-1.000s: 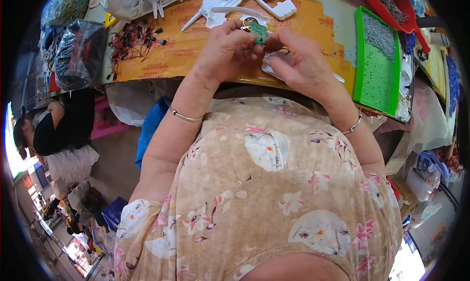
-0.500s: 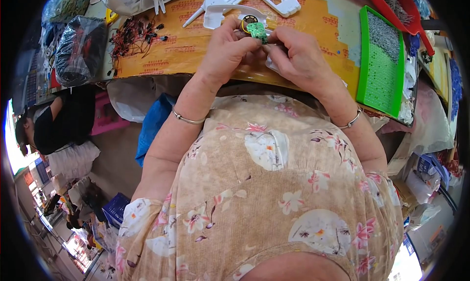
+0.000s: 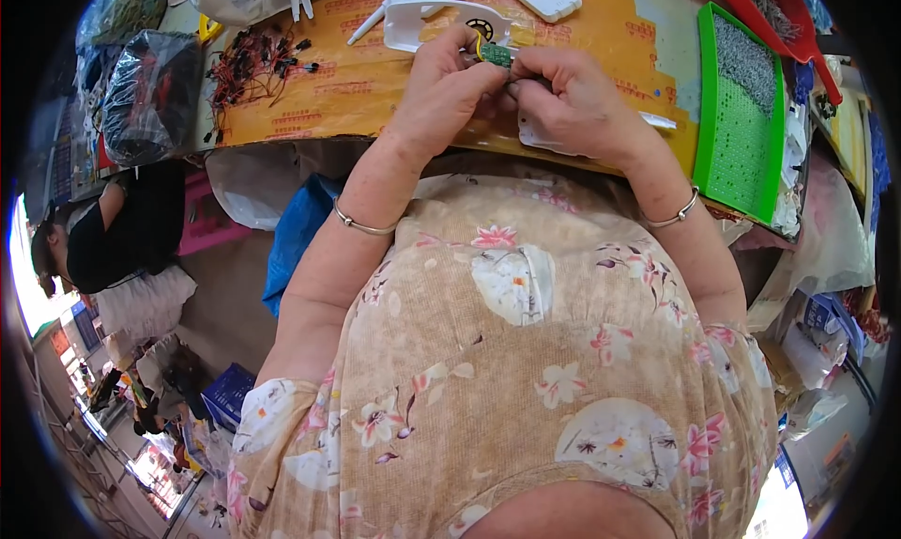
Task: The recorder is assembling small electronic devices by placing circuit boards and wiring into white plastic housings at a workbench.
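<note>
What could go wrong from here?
The yellow wire looping beside the green circuit board might get tugged as the left hand grips the board. The white part under the right hand lies by the table's front edge, so a wrist could nudge it off.
</note>
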Motion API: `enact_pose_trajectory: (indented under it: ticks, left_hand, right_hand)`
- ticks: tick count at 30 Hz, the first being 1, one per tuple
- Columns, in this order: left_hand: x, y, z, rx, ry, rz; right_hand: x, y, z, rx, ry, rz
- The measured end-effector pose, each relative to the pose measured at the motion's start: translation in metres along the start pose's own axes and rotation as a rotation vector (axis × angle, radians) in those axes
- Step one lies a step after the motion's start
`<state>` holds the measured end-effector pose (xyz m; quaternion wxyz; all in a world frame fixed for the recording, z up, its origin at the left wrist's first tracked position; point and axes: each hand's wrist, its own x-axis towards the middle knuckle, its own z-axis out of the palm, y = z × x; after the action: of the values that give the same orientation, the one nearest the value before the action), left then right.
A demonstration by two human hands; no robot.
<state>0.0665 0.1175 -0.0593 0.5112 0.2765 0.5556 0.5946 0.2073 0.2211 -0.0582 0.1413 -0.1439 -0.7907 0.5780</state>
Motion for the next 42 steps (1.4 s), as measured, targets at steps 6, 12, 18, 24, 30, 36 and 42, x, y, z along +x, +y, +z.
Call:
enact_pose_trajectory:
  ticks: [6, 12, 18, 24, 30, 36, 42]
  left_hand:
    - [-0.002, 0.015, -0.002, -0.128, -0.173, -0.046]
    - [-0.004, 0.015, -0.020, -0.164, -0.189, -0.151]
    - [-0.017, 0.016, -0.031, -0.030, -0.047, -0.220]
    - [-0.028, 0.023, -0.035, 0.077, 0.024, -0.201]
    - [-0.053, 0.039, -0.056, 0.175, 0.185, -0.015]
    - [-0.114, 0.077, -0.128, 0.445, 0.260, 0.258]
    - [-0.207, 0.059, -0.201, 0.452, 0.547, 0.116]
  right_hand:
    - [0.001, -0.008, -0.018, 0.206, -0.236, 0.115]
    - [0.003, -0.010, -0.022, 0.067, -0.184, 0.042]
    - [0.002, -0.002, -0.027, -0.412, 0.096, -0.146]
    - [0.003, -0.009, -0.020, -0.544, 0.385, -0.329]
    - [0.007, 0.000, -0.026, -0.493, 0.453, -0.340]
    - [0.000, 0.015, -0.038, -0.352, 0.515, -0.291]
    - [0.001, 0.017, -0.036, -0.100, 0.565, -0.155]
